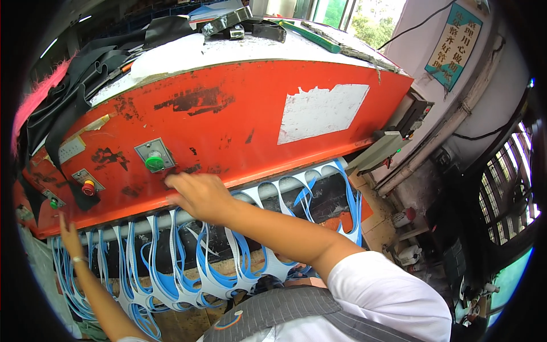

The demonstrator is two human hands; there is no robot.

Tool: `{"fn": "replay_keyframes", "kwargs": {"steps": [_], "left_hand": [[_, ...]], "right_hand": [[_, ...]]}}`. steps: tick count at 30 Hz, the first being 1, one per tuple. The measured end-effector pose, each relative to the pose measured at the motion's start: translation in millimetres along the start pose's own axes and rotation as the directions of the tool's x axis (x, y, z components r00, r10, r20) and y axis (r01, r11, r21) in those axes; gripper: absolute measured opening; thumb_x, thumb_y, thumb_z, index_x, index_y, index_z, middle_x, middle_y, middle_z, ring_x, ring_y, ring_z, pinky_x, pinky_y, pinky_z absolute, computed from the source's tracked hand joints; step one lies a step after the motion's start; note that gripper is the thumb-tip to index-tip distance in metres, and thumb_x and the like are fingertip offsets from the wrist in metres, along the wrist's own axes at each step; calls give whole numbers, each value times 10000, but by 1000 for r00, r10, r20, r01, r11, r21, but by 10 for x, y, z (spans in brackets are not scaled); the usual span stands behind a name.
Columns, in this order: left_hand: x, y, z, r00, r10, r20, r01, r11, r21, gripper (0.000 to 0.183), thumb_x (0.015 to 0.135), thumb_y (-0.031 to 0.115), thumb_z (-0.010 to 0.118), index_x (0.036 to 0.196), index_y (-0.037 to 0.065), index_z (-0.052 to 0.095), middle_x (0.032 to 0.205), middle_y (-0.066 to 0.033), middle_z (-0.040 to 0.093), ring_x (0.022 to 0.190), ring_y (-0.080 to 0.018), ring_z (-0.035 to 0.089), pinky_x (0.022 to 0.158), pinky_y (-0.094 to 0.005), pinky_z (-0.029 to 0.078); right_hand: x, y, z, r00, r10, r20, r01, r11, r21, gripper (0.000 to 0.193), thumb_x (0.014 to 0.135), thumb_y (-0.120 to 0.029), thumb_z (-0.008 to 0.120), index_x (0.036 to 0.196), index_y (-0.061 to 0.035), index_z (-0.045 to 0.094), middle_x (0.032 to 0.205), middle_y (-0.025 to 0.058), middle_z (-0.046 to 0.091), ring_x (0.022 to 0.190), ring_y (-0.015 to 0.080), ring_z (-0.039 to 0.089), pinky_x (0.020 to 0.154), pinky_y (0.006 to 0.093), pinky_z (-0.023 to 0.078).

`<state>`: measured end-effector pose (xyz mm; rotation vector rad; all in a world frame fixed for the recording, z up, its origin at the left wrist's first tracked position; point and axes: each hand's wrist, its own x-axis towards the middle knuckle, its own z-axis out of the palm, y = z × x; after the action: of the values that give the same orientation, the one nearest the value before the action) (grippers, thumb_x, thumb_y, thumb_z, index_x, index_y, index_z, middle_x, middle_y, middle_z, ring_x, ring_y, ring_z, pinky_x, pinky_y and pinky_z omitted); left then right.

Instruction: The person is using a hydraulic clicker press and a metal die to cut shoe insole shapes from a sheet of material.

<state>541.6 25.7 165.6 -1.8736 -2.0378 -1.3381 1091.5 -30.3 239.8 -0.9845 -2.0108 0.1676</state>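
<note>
My left hand is at the far left, its fingers stretched up just below a small green push button on a red machine beam. My right hand is in front of the beam, below and right of a larger green push button. Its fingers are loosely bent and slightly blurred, with nothing visible in them. Beneath both hands, a web of blue and white sheet with large cut-out holes hangs along a grey bar at the beam's lower edge.
A red knob sits between the two green buttons. Black cloth, a metal block and a green-handled tool lie on top of the machine. A grey control box stands at its right end, near a wall pipe.
</note>
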Motion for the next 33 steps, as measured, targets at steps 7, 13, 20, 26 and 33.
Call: {"fn": "replay_keyframes", "kwargs": {"steps": [7, 13, 20, 26, 33], "left_hand": [[-2066, 3611, 596, 837, 326, 439, -61, 854, -517, 204, 814, 13, 603, 993, 50, 693, 920, -131, 689, 877, -226, 653, 788, -328, 514], [-3052, 4661, 1189, 469, 553, 689, -289, 833, -472, 168, 805, 178, 619, 909, 53, 664, 868, -156, 653, 794, -363, 636, 709, -437, 521], [-3513, 4796, 1263, 671, 365, 645, -316, 928, -197, 231, 798, 292, 599, 778, 63, 622, 768, -155, 602, 701, -377, 609, 635, -483, 487], [-3376, 5009, 1043, 615, 298, 730, -236, 953, -190, 285, 777, 350, 616, 765, 73, 684, 733, -160, 636, 695, -380, 622, 655, -468, 504], [-3218, 5624, 1285, 613, 296, 733, -140, 953, -268, 247, 832, 322, 668, 835, 78, 700, 807, -131, 646, 726, -338, 626, 667, -423, 499]], "right_hand": [[-1565, -60, -1012, 585, 413, 698, -325, 908, -264, 562, 748, -521, 700, 1030, -46, 600, 942, 150, 615, 933, 363, 597, 809, 446, 481], [-2328, -118, -1238, 699, 273, 660, -127, 957, -262, 700, 622, -560, 772, 1009, 6, 629, 1000, 136, 605, 1045, 316, 550, 857, 405, 477], [-2508, -38, -1193, 800, 332, 500, -271, 943, -194, 601, 575, -479, 781, 911, -2, 635, 902, 157, 642, 903, 322, 595, 824, 417, 499], [-2415, 58, -1636, 689, 187, 700, -289, 957, 29, 580, 667, -465, 765, 1004, -7, 650, 1007, 176, 660, 991, 345, 596, 859, 417, 488], [-2204, 827, -2254, 940, 128, 315, -125, 992, -28, 261, 798, -176, 675, 1032, -62, 668, 1027, 130, 650, 1002, 336, 597, 872, 424, 482]]}}
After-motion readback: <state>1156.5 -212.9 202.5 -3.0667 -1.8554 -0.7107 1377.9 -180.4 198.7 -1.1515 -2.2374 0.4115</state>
